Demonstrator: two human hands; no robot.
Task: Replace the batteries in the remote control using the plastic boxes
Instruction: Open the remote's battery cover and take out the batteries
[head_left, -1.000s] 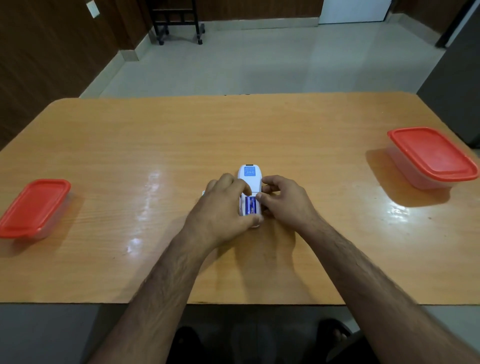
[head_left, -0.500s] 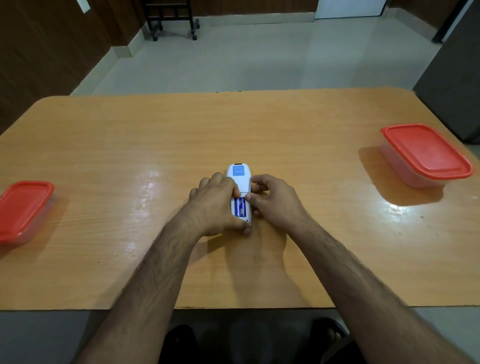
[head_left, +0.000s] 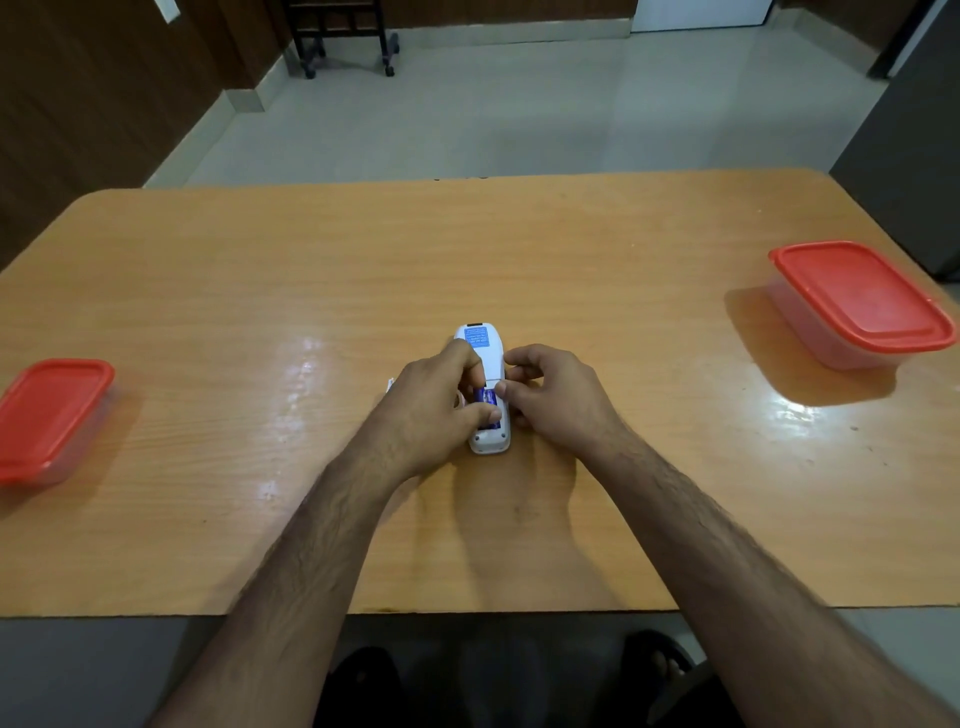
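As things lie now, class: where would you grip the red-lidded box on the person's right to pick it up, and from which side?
Grip the right-hand box by its two long walls just under the overhanging red lid, coming from above. It sits flat with its lid on and stands apart from everything else on the table, so both long sides look free, and the lid's lip should stop fingers from slipping upward.

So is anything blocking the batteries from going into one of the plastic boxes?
Yes. Both red lids are on: the left box and the right box are closed. The table between them and the remote control is bare, and the blue batteries lie exposed between the left hand and right hand.
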